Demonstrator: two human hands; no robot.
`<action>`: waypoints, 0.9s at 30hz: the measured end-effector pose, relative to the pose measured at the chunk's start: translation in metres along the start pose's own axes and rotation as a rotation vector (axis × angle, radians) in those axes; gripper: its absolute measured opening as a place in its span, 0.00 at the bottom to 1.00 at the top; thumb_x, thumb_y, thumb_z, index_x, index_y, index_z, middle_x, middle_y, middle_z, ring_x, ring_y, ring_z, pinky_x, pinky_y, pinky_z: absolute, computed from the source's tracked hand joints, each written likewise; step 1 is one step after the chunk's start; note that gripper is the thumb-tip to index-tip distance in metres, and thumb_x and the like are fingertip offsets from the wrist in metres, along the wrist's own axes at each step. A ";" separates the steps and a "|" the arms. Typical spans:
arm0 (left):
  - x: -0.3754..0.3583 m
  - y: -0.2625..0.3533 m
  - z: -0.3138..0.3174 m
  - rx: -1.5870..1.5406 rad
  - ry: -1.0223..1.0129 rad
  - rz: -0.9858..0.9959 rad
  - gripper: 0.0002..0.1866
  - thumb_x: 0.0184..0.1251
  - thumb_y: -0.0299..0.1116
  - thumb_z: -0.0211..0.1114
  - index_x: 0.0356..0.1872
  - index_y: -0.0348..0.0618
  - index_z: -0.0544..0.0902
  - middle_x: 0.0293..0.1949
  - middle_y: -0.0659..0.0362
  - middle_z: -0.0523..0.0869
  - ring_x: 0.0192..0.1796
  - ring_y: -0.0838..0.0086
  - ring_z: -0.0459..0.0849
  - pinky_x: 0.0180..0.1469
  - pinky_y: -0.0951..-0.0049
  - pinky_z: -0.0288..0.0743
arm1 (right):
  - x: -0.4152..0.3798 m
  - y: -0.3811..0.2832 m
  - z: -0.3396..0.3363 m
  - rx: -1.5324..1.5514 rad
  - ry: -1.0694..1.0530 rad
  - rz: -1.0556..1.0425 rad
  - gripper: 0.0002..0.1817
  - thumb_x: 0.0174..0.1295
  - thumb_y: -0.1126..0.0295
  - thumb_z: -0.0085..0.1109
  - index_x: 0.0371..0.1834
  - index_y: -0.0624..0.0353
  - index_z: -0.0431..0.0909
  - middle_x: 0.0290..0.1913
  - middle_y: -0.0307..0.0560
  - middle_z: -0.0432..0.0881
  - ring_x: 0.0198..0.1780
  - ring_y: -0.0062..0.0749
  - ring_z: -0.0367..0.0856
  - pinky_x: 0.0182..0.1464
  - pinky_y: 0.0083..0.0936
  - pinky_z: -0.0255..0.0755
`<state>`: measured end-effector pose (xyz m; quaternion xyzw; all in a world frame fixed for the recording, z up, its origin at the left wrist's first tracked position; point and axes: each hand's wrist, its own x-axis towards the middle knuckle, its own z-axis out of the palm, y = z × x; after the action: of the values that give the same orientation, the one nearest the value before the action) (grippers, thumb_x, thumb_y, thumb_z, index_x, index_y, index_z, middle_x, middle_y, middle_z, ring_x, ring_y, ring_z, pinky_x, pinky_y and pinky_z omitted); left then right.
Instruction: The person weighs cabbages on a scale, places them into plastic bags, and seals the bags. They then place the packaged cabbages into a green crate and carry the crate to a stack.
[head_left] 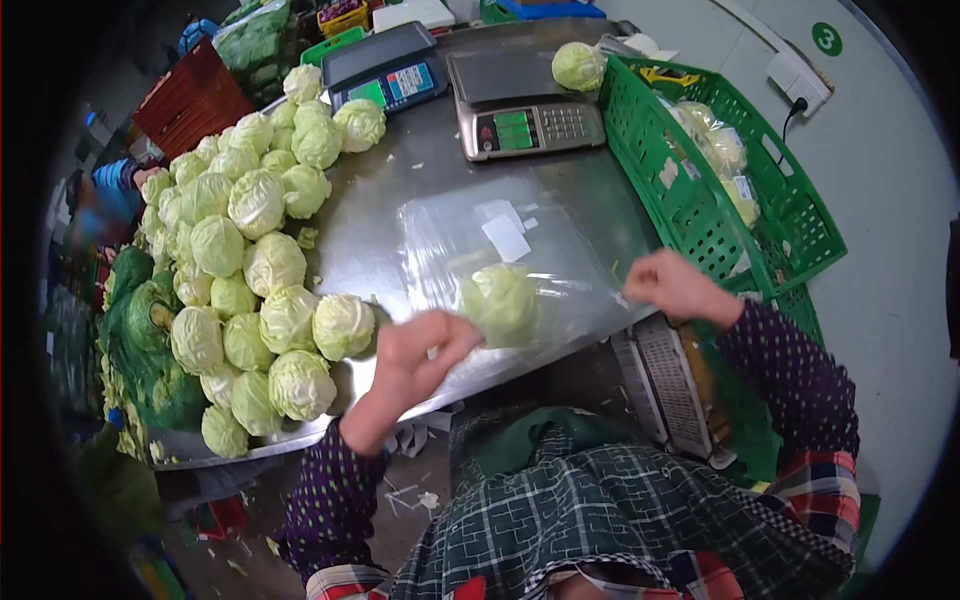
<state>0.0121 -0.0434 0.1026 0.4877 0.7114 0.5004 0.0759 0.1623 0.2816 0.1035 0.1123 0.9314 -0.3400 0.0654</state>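
A pale green cabbage (498,306) sits behind clear film, inside a plastic bag (562,318) at the table's near edge. My left hand (425,352) is closed, thumb and forefinger pinching the bag's edge just left of the cabbage. On the other side, my right hand (682,288) is curled closed, its fingertips pinching the bag's right edge. Beneath and behind lies a spread of clear plastic bags (430,235), with white labels (506,238) on top. Left of my left hand, a loose cabbage (343,326) borders a large pile of cabbages (257,203).
Two scales, a dark one (395,85) and a silver one (535,130), stand at the back of the metal table (400,175). One cabbage (578,66) rests on the silver scale. A green crate (690,215) with wrapped cabbages flanks the right side. Another person (115,190) is at far left.
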 end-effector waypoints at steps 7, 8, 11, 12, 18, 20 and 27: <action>-0.063 0.043 0.039 0.292 -0.170 0.369 0.15 0.42 0.28 0.76 0.30 0.40 0.80 0.33 0.58 0.81 0.28 0.71 0.81 0.27 0.74 0.76 | -0.053 -0.034 -0.012 -0.040 0.175 -0.177 0.07 0.55 0.70 0.61 0.30 0.64 0.80 0.27 0.51 0.79 0.29 0.44 0.79 0.32 0.33 0.71; -0.064 0.046 0.041 0.324 -0.194 0.403 0.17 0.41 0.29 0.76 0.32 0.40 0.78 0.34 0.58 0.80 0.26 0.71 0.79 0.26 0.74 0.75 | -0.050 -0.057 -0.006 0.011 0.208 -0.270 0.07 0.55 0.71 0.61 0.31 0.64 0.81 0.29 0.51 0.79 0.31 0.44 0.80 0.33 0.32 0.72; -0.068 0.048 0.048 0.371 -0.192 0.439 0.18 0.38 0.30 0.76 0.31 0.38 0.77 0.35 0.56 0.80 0.27 0.71 0.79 0.26 0.74 0.74 | -0.040 -0.084 0.051 0.278 -0.122 -0.570 0.09 0.54 0.68 0.62 0.33 0.64 0.81 0.33 0.51 0.80 0.36 0.47 0.80 0.39 0.34 0.73; -0.070 0.049 0.049 0.372 -0.207 0.429 0.18 0.38 0.30 0.76 0.31 0.38 0.77 0.35 0.56 0.80 0.27 0.71 0.79 0.26 0.74 0.74 | -0.042 -0.088 0.068 0.320 -0.265 -0.594 0.10 0.54 0.67 0.63 0.33 0.64 0.81 0.33 0.51 0.80 0.37 0.47 0.80 0.40 0.36 0.73; -0.060 0.058 0.053 0.471 -0.188 0.452 0.18 0.37 0.30 0.75 0.29 0.38 0.76 0.34 0.56 0.80 0.28 0.71 0.79 0.27 0.75 0.75 | -0.047 -0.091 0.090 0.400 -0.375 -0.608 0.10 0.52 0.69 0.67 0.30 0.64 0.78 0.29 0.49 0.76 0.29 0.37 0.79 0.30 0.30 0.71; -0.054 0.060 0.051 0.479 -0.258 0.469 0.18 0.37 0.30 0.76 0.28 0.38 0.76 0.33 0.56 0.79 0.27 0.71 0.79 0.27 0.75 0.75 | -0.053 -0.088 0.094 0.421 -0.368 -0.584 0.10 0.51 0.70 0.67 0.27 0.63 0.77 0.27 0.47 0.76 0.27 0.37 0.78 0.29 0.29 0.70; -0.044 0.059 0.036 0.510 -0.310 0.490 0.21 0.38 0.35 0.80 0.30 0.40 0.77 0.33 0.56 0.81 0.26 0.72 0.80 0.26 0.76 0.74 | -0.158 0.006 -0.049 0.734 -0.429 -0.111 0.04 0.54 0.74 0.65 0.26 0.61 0.81 0.24 0.43 0.79 0.24 0.30 0.77 0.28 0.27 0.70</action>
<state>0.0928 -0.0533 0.1147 0.7163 0.6555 0.2308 -0.0630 0.3140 0.2915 0.1681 0.0047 0.7186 -0.6675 0.1951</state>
